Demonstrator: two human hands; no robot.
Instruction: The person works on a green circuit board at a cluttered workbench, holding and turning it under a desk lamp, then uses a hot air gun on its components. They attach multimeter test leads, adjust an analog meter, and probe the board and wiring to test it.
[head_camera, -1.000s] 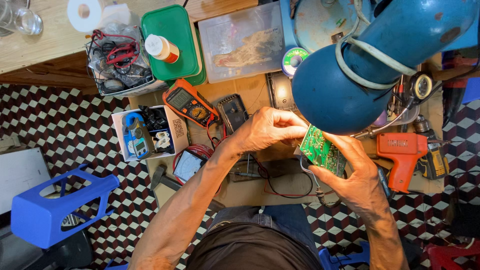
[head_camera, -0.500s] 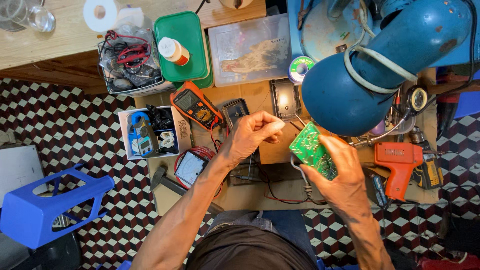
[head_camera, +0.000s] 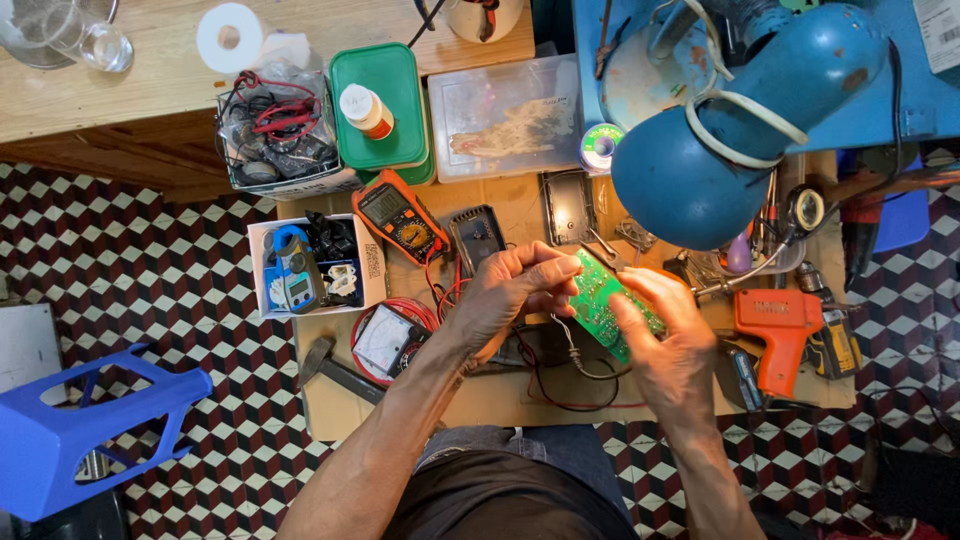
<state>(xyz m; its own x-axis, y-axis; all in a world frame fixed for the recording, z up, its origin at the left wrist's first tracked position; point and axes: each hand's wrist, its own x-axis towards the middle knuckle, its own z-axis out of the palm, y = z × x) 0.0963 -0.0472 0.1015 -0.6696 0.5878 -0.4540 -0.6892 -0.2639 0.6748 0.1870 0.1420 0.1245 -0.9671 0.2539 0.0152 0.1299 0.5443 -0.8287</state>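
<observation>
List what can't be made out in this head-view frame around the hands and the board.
- Green rectangular circuit board: its right part is covered by the right hand; the components are too small to tell.
- Left hand: its fingertips meet the board's edge, but the grip is unclear.
- Desk area behind the round blue lamp shade: hidden by the shade.
- Clear glass jar: cut off by the top edge.
</observation>
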